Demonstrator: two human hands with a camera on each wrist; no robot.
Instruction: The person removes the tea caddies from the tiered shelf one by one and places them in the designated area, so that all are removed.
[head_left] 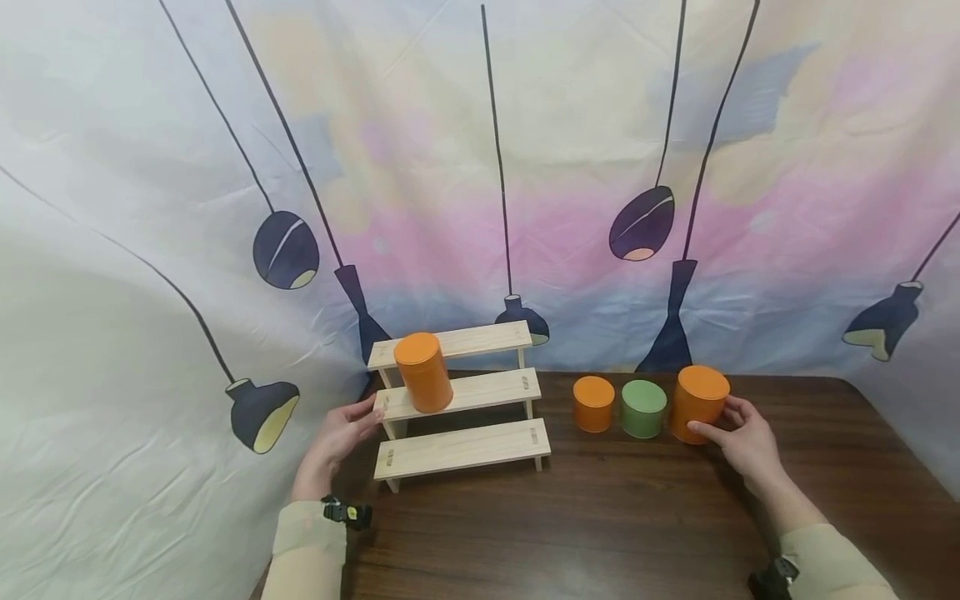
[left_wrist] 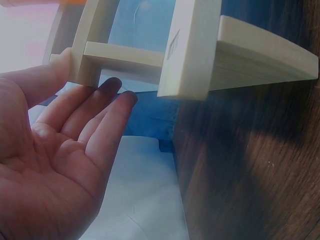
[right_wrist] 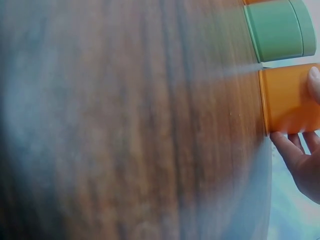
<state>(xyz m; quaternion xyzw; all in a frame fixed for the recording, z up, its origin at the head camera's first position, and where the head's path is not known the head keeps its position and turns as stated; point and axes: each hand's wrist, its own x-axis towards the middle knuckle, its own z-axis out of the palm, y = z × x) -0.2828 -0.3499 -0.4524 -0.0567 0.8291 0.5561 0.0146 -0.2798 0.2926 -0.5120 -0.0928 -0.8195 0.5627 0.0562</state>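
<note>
A three-tier wooden display stand (head_left: pixel 461 450) stands on the table, a tall orange canister (head_left: pixel 426 375) upright on its middle step. My left hand (head_left: pixel 341 437) pinches the left end of that middle step; in the left wrist view, the thumb lies on one side of the board (left_wrist: pixel 89 70) and the index finger on the other. Over on the right, my right hand (head_left: pixel 746 442) grips another tall orange canister (head_left: pixel 697 404), thumb at the front and fingers around the far side. This canister (right_wrist: pixel 290 100) stands upright right beside a short green tin (head_left: pixel 642 410).
A short orange tin (head_left: pixel 593 405) stands left of the green one, between it and the stand. Behind the dark wooden table (head_left: pixel 600 525) hangs a cloth backdrop (head_left: pixel 577 125) printed with lamps, which also runs along the left side.
</note>
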